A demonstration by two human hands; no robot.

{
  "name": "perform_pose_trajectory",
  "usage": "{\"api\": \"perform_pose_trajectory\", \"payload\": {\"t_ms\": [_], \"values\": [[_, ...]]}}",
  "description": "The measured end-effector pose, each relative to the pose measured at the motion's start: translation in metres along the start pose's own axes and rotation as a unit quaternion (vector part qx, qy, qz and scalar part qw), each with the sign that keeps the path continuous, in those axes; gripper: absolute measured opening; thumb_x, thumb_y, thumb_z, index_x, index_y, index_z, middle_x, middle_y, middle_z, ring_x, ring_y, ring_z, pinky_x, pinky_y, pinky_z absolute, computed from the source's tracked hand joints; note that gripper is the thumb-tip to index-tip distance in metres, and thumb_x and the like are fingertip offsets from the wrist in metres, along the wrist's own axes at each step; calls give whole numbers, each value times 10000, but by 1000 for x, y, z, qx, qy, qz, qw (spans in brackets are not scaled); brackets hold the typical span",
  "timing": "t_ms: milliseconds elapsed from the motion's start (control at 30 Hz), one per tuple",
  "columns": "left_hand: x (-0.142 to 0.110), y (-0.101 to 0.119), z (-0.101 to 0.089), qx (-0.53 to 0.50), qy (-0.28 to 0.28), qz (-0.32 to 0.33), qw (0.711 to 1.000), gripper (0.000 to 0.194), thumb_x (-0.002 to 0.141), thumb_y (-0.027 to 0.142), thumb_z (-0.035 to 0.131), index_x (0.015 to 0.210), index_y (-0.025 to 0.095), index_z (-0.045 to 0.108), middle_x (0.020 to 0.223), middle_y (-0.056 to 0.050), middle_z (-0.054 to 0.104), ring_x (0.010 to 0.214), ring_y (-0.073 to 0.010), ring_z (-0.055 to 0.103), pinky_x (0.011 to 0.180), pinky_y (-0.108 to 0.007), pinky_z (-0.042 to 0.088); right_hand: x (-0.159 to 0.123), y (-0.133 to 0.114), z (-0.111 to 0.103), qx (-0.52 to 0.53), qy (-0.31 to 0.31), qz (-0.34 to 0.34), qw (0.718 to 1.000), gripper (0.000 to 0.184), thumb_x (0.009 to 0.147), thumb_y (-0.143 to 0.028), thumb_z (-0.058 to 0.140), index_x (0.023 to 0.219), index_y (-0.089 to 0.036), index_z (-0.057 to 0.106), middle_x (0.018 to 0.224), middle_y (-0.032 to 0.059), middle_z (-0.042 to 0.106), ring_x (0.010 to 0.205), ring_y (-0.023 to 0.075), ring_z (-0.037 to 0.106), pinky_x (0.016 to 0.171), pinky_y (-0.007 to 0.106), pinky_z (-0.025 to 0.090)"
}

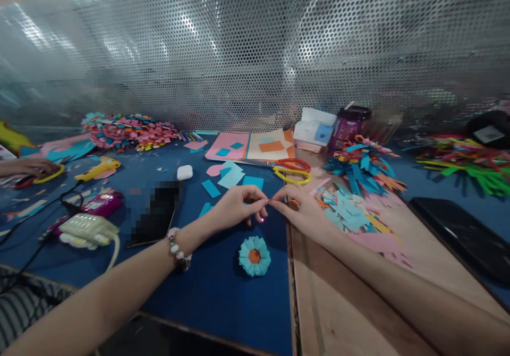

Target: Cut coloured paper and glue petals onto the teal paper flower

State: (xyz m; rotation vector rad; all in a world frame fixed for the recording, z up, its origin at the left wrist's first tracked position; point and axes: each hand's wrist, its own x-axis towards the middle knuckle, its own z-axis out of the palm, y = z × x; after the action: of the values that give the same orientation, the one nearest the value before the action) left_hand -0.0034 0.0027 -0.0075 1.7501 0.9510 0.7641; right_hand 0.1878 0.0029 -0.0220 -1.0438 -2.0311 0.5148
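My left hand [245,204] and my right hand [300,207] meet fingertip to fingertip above the table, both pinched closed. Whatever lies between the fingertips is too small to make out. A bit of orange paper [294,203] shows by the curled fingers of my right hand; I cannot tell if it is held. Below the hands, on the blue tabletop, lies a turquoise paper flower [254,256] with an orange centre. Blue paper pieces [231,175] are scattered just behind my left hand. Scissors [290,170] with red and yellow handles lie beyond my fingers.
A wooden board [319,292] is under my right arm, with paper scraps [350,212] and a fringed paper pile [362,164]. Leftward are a black phone [157,215], a white earbud case [185,172], a power strip [90,228] and a yellow glue gun [99,169]. Another person's hand [34,169] holds scissors.
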Motion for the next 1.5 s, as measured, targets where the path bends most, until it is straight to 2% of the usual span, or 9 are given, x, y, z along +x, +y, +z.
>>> {"api": "perform_pose_trajectory", "payload": {"t_ms": [133, 333, 433, 567, 733, 1033, 1167, 1367, 1500], "values": [[-1, 2, 0, 33, 7, 4, 999, 229, 833, 352, 524, 856, 128, 566, 742, -46, 650, 570, -100, 590, 427, -171, 422, 2, 1, -1, 11, -16, 2, 1000, 131, 837, -287, 551, 768, -202, 625, 795, 20, 631, 818, 174, 532, 764, 341, 406], [0, 1, -1, 52, 13, 23, 998, 211, 836, 335, 523, 837, 129, 573, 744, -37, 649, 546, -81, 565, 527, -203, 436, 1, 3, 1, 22, -8, -7, 1000, 133, 830, -276, 562, 739, -203, 625, 773, 16, 625, 807, 171, 528, 764, 340, 394], [2, -1, -2, 46, 8, 8, 999, 216, 837, 338, 521, 838, 127, 567, 747, -41, 646, 543, -82, 563, 519, -204, 428, 1, 4, 1, 27, -3, -23, 999, 141, 838, -264, 550, 725, -209, 615, 767, 6, 624, 796, 163, 528, 772, 339, 390], [3, -1, -4, 21, -4, -1, 1000, 218, 850, 330, 496, 852, 120, 554, 772, -56, 648, 535, -77, 553, 486, -192, 402, 1, 4, 0, 23, 12, -9, 1000, 162, 847, -278, 535, 720, -207, 607, 779, 7, 627, 819, 169, 526, 783, 344, 385], [3, -2, -4, 22, -5, 3, 1000, 239, 823, 342, 544, 930, 128, 548, 809, -55, 648, 584, -91, 578, 472, -183, 387, 0, 4, 1, 9, 17, -12, 1000, 164, 842, -284, 546, 713, -208, 613, 793, 2, 635, 839, 170, 513, 811, 354, 366], [2, -2, -3, 31, -7, 19, 999, 219, 841, 344, 512, 865, 130, 554, 787, -50, 644, 573, -84, 553, 466, -181, 389, 0, 1, 2, -20, 17, 1, 1000, 89, 804, -280, 583, 755, -219, 625, 789, 6, 633, 823, 182, 486, 756, 347, 366], [1, -2, -1, 30, -2, 21, 999, 205, 837, 331, 518, 846, 130, 558, 758, -38, 634, 573, -82, 553, 506, -192, 420, -1, -1, 2, -47, 24, -16, 999, 129, 813, -307, 586, 726, -218, 622, 777, 6, 630, 846, 184, 490, 792, 360, 350], [1, -3, -2, 44, -6, 32, 998, 183, 838, 315, 522, 818, 135, 550, 741, -36, 639, 596, -90, 579, 584, -226, 462, -2, 2, 3, -34, 5, -37, 999, 159, 834, -300, 567, 705, -215, 604, 749, 11, 614, 843, 179, 497, 774, 348, 369], [1, -3, -3, 37, -33, 16, 999, 188, 831, 334, 529, 808, 148, 523, 715, -35, 636, 592, -104, 580, 485, -198, 436, -2, 4, 3, -25, -3, -69, 997, 129, 827, -263, 577, 711, -211, 603, 774, 17, 613, 856, 181, 500, 783, 359, 369]]}}
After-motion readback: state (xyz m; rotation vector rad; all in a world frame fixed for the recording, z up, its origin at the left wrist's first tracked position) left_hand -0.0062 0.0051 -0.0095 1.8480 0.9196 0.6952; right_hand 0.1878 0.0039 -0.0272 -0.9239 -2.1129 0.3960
